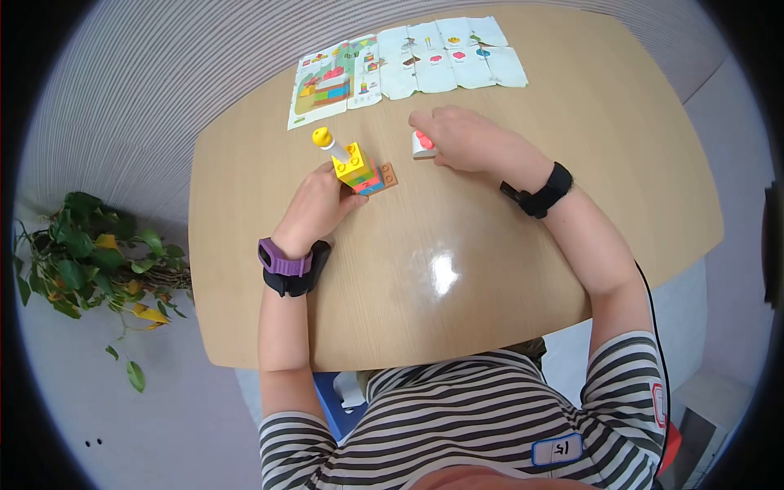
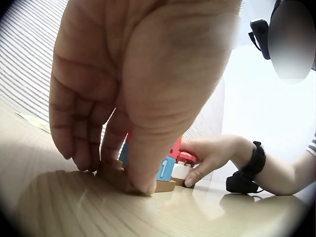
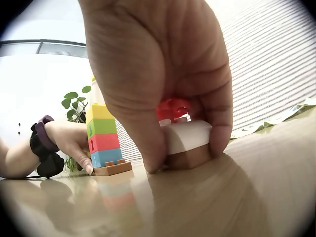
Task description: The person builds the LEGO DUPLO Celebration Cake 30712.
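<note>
A block tower stands on a brown studded base plate, stacked blue, red, green and yellow from the bottom up. From its yellow top block rises a white candle-like stick with a yellow tip. My left hand grips the base plate, thumb on the near side and fingers on the far side. To the right, my right hand holds a small stack low on the table between thumb and fingers. It has a brown block, a white rounded block and a red flower-like piece on top.
An unfolded instruction sheet with pictures of blocks lies along the far side of the wooden table. A leafy plant hangs beyond the left edge. Ribbed wall covering rises behind the table.
</note>
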Tool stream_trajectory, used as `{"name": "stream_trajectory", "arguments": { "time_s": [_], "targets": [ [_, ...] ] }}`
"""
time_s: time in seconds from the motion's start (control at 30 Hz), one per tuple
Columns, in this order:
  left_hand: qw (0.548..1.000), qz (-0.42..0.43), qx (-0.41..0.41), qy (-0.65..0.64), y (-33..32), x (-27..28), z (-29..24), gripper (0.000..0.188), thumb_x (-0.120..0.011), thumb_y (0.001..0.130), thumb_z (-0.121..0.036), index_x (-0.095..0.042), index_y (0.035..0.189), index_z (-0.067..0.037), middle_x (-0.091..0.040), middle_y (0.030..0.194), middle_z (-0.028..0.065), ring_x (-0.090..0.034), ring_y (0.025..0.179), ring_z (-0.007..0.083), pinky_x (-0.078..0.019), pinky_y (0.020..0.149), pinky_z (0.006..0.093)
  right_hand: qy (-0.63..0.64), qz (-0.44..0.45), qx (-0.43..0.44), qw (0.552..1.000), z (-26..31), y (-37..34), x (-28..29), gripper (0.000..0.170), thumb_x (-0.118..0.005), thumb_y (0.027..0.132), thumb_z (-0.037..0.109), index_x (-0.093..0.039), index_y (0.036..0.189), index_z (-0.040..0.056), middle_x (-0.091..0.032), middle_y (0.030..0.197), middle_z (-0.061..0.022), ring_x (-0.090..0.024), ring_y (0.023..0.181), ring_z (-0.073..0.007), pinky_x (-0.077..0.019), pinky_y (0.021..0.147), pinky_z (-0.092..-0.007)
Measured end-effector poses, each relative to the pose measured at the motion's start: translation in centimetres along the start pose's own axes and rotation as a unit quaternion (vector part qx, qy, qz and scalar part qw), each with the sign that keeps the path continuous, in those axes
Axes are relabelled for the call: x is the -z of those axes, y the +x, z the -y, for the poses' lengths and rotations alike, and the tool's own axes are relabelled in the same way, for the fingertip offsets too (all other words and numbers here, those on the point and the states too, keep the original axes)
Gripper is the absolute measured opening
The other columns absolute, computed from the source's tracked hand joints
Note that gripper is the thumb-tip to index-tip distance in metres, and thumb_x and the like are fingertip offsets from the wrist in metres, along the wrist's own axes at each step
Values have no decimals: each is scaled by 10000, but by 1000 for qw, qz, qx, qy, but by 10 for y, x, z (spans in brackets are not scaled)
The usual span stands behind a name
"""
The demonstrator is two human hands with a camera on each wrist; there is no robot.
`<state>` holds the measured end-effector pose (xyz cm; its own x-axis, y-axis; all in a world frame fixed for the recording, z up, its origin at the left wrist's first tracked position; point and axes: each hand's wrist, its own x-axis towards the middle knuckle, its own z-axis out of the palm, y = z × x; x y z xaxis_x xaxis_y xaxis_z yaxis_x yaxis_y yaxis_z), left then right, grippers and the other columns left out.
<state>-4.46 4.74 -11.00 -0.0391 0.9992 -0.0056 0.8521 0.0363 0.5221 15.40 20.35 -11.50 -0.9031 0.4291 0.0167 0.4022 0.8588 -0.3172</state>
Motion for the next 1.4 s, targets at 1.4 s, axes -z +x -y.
{"name": "stream_trajectory", "arguments": {
  "time_s": [1.4],
  "targets": [
    [991, 63, 60, 103, -14, 14, 26, 473, -728, 726, -398, -573, 886, 20, -561, 947, 209, -561, 921, 346, -471, 809, 386, 96, -53, -196, 975, 91, -369, -192, 345, -560, 773, 52, -520, 1115, 27, -533, 1023, -200, -588, 791, -362, -519, 651, -395]
  ]
}}
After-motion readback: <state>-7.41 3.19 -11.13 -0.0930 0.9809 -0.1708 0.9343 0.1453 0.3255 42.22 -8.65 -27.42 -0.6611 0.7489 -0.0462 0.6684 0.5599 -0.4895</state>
